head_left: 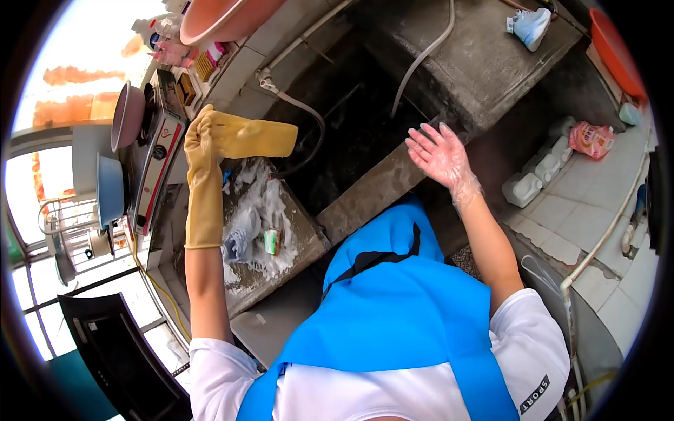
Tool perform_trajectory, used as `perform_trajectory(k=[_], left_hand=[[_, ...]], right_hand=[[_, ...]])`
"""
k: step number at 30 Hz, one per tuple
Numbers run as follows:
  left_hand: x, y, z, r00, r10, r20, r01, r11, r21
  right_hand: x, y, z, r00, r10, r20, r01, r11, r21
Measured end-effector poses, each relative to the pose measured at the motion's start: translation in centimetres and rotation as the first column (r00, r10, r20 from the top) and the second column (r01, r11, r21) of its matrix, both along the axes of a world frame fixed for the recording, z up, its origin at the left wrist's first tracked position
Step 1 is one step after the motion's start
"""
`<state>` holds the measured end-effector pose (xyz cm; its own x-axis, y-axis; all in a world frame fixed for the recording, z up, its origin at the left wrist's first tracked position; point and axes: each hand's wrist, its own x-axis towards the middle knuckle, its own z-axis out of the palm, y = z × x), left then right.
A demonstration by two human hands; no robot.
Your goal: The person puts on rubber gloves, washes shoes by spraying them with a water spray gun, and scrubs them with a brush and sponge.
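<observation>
My left hand (201,137) wears a yellow rubber glove and is closed on the top of a second yellow glove (256,136), whose cuff points right over the dark sink. My right hand (440,156) is bare and wet, palm up with fingers spread, above the sink's front ledge (372,195). Below my left hand, a soapy concrete slab (284,263) bears a foam-covered light shoe (242,235) and a green and white brush or bar (272,241), too small to tell.
A grey hose (423,59) hangs into the sink. On the back slab stands a light blue shoe (531,28). A gas stove (158,151) and basins are at the left. White bottles (537,175) and a pink bag (591,139) lie at the right.
</observation>
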<state>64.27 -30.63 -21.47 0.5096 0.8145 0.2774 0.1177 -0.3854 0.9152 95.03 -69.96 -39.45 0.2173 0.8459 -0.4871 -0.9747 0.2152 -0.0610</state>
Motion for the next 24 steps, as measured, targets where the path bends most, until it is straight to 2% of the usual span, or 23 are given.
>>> perform_trajectory(k=[3, 6, 8, 10, 12, 14, 16, 18, 20, 22, 23, 24], left_hand=[[0.7, 0.0, 0.3, 1.0, 0.014, -0.013, -0.014, 1.0, -0.001], [2.1, -2.2, 1.7, 0.998, 0.055, -0.006, -0.056, 0.998, -0.043], [2.5, -3.7, 2.8, 0.992, 0.094, -0.08, -0.106, 0.981, -0.161], [2.7, -4.0, 3.4, 0.998, 0.046, -0.038, -0.052, 0.984, -0.169], [3.0, -4.9, 4.8, 0.996, 0.011, 0.091, 0.014, 0.961, -0.276], [3.0, -5.4, 5.7, 0.989, -0.008, 0.147, 0.052, 0.955, -0.291], [3.1, -6.0, 6.6, 0.969, -0.031, 0.245, 0.129, 0.91, -0.394], [3.4, -7.0, 7.5, 0.967, 0.019, 0.256, 0.098, 0.896, -0.434], [3.4, -7.5, 8.0, 0.961, 0.079, 0.263, 0.069, 0.858, -0.509], [2.1, -6.8, 7.4, 0.957, 0.101, 0.271, 0.055, 0.856, -0.515], [1.4, -6.2, 6.7, 0.955, 0.113, 0.275, 0.05, 0.85, -0.524], [0.4, -5.2, 5.6, 0.952, 0.123, 0.279, 0.045, 0.849, -0.526]], right_hand=[[-0.3, 1.2, 0.6, 0.999, 0.034, 0.033, -0.033, 0.999, -0.025], [-1.2, 2.6, 0.4, 0.98, 0.181, 0.087, -0.174, 0.982, -0.077], [-2.3, 4.3, 0.9, 0.945, 0.269, 0.188, -0.251, 0.961, -0.112], [-3.4, 6.7, 0.6, 0.926, 0.308, 0.217, -0.287, 0.95, -0.122], [-4.8, 9.3, 0.9, 0.87, 0.398, 0.291, -0.37, 0.917, -0.15], [-6.0, 11.7, 1.7, 0.807, 0.454, 0.376, -0.397, 0.89, -0.223], [-6.9, 13.4, 2.3, 0.762, 0.496, 0.415, -0.394, 0.865, -0.31], [-7.3, 15.0, 1.9, 0.697, 0.571, 0.435, -0.459, 0.82, -0.341], [-7.8, 14.5, 2.4, 0.676, 0.566, 0.472, -0.446, 0.824, -0.349], [-8.0, 13.6, 4.4, 0.665, 0.335, 0.667, -0.347, 0.93, -0.121], [-7.8, 13.4, 5.8, 0.675, 0.314, 0.667, -0.3, 0.943, -0.141], [-7.7, 13.8, 4.8, 0.628, 0.31, 0.714, -0.286, 0.945, -0.159]])
